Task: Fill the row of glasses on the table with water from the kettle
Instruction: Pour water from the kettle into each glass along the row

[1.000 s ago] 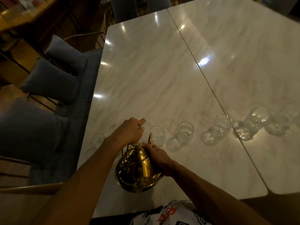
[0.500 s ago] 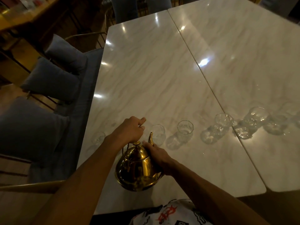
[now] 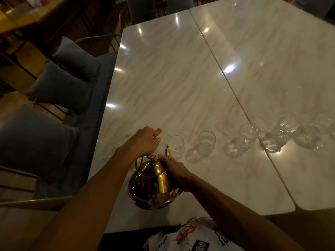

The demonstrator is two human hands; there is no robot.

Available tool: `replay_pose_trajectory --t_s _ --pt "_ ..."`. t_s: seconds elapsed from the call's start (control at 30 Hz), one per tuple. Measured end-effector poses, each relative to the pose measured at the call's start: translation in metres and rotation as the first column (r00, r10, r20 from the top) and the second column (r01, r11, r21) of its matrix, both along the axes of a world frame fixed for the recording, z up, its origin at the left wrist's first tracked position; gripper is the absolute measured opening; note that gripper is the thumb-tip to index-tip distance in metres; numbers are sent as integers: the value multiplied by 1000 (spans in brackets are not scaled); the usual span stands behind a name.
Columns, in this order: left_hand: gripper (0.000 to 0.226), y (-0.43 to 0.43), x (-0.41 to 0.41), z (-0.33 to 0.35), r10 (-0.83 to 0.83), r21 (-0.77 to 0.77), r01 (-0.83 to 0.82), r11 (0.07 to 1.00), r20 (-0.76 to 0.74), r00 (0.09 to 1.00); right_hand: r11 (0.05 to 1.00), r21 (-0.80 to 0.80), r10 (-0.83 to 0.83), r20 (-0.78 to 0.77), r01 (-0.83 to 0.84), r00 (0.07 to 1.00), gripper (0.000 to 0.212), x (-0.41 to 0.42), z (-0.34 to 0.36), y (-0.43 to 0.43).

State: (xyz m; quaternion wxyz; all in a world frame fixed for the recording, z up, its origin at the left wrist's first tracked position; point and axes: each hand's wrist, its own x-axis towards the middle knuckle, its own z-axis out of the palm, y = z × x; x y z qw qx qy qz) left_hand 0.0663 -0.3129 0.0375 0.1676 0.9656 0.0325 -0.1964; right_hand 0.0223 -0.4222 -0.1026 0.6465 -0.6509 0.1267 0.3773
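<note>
A shiny gold kettle [image 3: 152,187] hangs just above the near part of the marble table [image 3: 172,84], its spout pointing away from me. My left hand [image 3: 145,142] grips its top handle. My right hand [image 3: 174,169] presses against the kettle's right side by the spout. A row of clear glasses runs left to right across the table: one at the far left [image 3: 110,150], one just past the spout [image 3: 176,146], then another [image 3: 206,143], a fourth [image 3: 249,133] and more [image 3: 287,125] on the adjoining table.
A second marble table [image 3: 281,60] butts against the first along a diagonal seam. Blue cushions [image 3: 59,87] on a bench line the left side. A wooden table stands at the far left. A person's legs [image 3: 143,8] are beyond the far edge.
Almost nothing differs. Both hands stay on the kettle; the view has shifted very slightly.
</note>
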Motion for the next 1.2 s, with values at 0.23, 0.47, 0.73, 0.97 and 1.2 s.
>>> replay_pose_trajectory --t_s 0.23,0.47,0.73,0.97,1.2 --pt "47 -1 -4 3 10 10 -10 1000 1 1000 999 -15 32 -10 -33 999 61 -1 1 -1" --pt "47 -4 -6 7 17 13 -17 1000 5 1000 999 -14 36 1 -36 999 64 0 2 -1" --pt "48 -4 -5 8 30 22 -30 999 9 1000 1000 -8 29 -17 -29 999 71 2 0 -1" --pt "48 -5 -4 7 37 23 -37 999 5 999 1000 -6 21 -15 -21 1000 84 2 2 -2" --pt "47 -6 -3 8 31 29 -31 999 5 1000 1000 -13 28 -13 -28 1000 82 4 1 -1"
